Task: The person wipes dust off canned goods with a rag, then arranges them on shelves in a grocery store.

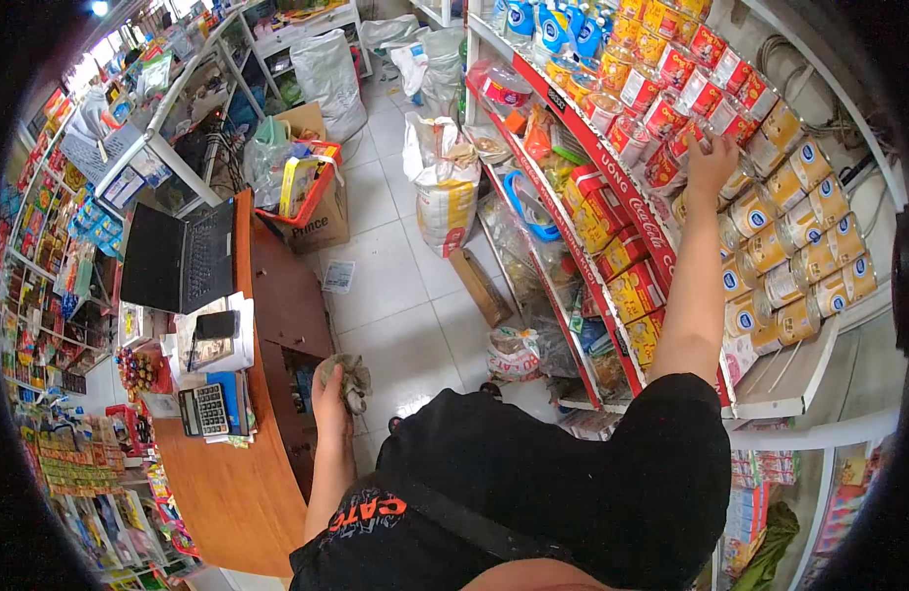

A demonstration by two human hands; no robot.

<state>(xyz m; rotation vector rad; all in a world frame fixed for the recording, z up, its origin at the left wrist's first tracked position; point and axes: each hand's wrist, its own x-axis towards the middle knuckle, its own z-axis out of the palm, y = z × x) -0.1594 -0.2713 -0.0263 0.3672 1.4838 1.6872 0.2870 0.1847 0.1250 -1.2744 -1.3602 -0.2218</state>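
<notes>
My left hand point(329, 402) is low beside the wooden desk, its fingers closed around a crumpled greyish cloth point(352, 380). With my arm stretched out, my right hand point(712, 161) reaches into the upper shelf at right, fingers curled over a red-labelled can point(693, 138) in the stack. More red and orange-labelled cans point(669, 116) lie in rows past my fingertips. On the near side of my wrist are stacked gold-coloured cans point(794, 236) with white-and-blue labels. The undersides of my fingers are hidden.
The shelf's red edge strip point(640, 209) runs under my forearm, above yellow-and-red boxes point(632, 295). The desk point(228, 483) at left bears a laptop point(184, 256), a phone point(216, 326) and a calculator point(205, 410). A sack point(443, 192) and a cardboard box point(322, 217) stand on the tiled floor.
</notes>
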